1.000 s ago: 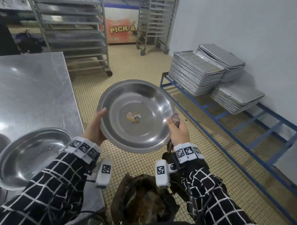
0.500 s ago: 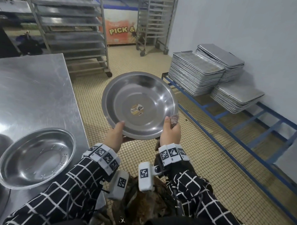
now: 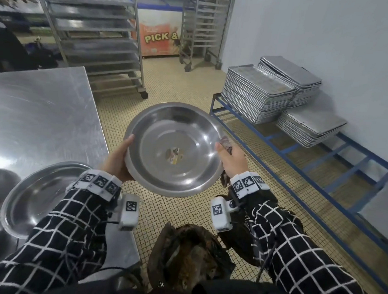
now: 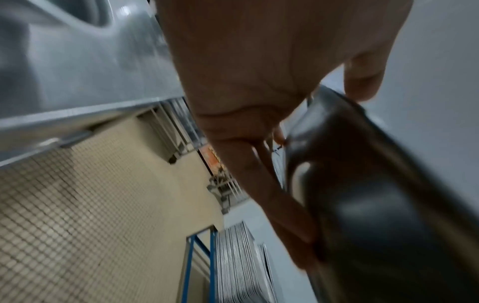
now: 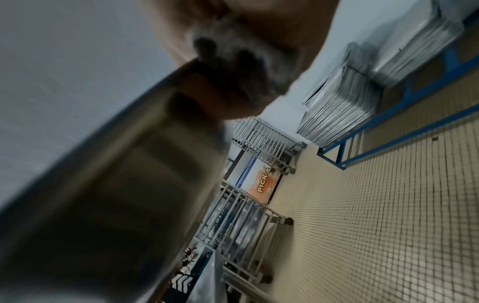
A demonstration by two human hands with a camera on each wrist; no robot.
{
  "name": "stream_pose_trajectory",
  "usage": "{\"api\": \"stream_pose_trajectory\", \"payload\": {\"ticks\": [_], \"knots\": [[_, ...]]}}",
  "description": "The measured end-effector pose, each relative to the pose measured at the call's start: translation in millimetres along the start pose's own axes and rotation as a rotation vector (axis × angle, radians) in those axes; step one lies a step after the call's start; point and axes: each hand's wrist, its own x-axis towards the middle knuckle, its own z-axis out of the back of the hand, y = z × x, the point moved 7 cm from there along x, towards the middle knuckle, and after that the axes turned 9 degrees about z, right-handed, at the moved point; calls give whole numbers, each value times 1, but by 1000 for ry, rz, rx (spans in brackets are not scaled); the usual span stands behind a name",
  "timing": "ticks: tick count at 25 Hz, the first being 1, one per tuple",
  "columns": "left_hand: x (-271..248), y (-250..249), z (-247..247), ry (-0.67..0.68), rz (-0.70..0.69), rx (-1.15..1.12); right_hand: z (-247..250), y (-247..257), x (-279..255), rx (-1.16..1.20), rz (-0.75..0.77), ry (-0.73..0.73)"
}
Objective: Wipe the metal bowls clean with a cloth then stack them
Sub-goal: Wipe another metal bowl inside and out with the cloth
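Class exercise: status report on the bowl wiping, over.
Left hand grips bowl rim. Right hand grips opposite rim with cloth. Sticker inside. Nothing obstructing.

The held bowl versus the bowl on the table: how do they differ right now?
The held bowl is in the air over the floor, gripped by the left hand and right hand; the bowl on the table rests untouched. The held bowl shows a sticker inside; the other shows none. Both are round shiny metal.
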Motion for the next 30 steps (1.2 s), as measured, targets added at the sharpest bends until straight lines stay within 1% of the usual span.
{"api": "stream_pose_trajectory", "payload": {"ticks": [1, 2, 3, 5, 7, 9, 11, 13, 15, 16, 20, 22, 24, 25, 27, 30], "knots": [[2, 2, 12, -74, 39, 19, -5, 1, -1, -15, 2, 43], [3, 5, 22, -162, 62, 28, -10, 2, -2, -10, -1, 57], [2, 7, 26, -235, 58, 30, -14, 2, -4, 12, -6, 42], [-4, 11, 27, -328, 10, -5, -19, 3, -9, 50, -8, -36], [-9, 19, 21, -358, -8, -74, -25, 1, -15, 73, -13, -115], [-12, 29, 12, -346, 17, -126, -34, -2, -23, 109, -34, -173], [-15, 40, 5, -345, 45, -159, -48, -5, -32, 164, -58, -199], [-23, 44, 4, -359, 44, -113, -60, -5, -38, 198, -61, -203], [-38, 42, 15, -410, 17, -50, -72, 0, -39, 204, -38, -173], [-48, 39, 24, -458, -18, -18, -80, 4, -40, 201, -26, -141], [-101, 13, 70, -674, -237, 101, -125, 26, -44, 227, 9, 6], [-127, 1, 102, -792, -276, 180, -153, 39, -45, 218, 40, 74], [-148, -11, 146, -932, -258, 213, -184, 53, -44, 209, 71, 137], [-155, -17, 167, -973, -240, 221, -200, 58, -42, 202, 72, 166], [-162, -31, 197, -984, -197, 241, -230, 64, -38, 189, 55, 221], [-159, -52, 244, -941, -128, 337, -280, 76, -26, 150, 37, 275]]}}
